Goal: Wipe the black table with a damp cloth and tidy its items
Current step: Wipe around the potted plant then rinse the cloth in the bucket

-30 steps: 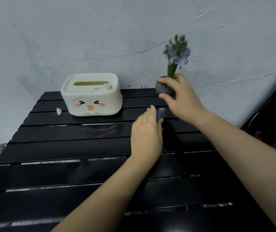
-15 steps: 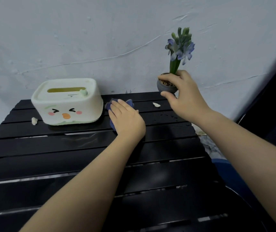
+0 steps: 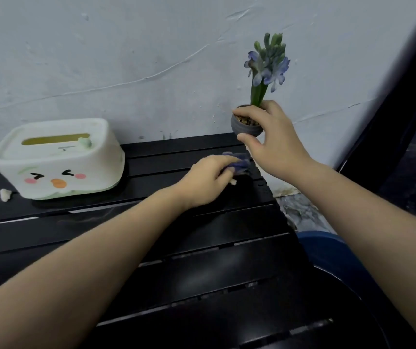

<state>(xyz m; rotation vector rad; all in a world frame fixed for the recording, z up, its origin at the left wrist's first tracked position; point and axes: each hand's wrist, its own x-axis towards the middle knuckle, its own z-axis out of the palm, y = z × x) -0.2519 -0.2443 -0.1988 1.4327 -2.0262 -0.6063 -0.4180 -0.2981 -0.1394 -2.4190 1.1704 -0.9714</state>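
Black table [image 3: 201, 248]; pebble-filled flower pot [image 3: 244, 125] aloft.

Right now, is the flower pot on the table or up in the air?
In the air. The right hand holds the flower pot above the black table.

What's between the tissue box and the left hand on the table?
In the head view, only bare black slats of the table lie between the tissue box and the left hand, which presses the cloth.
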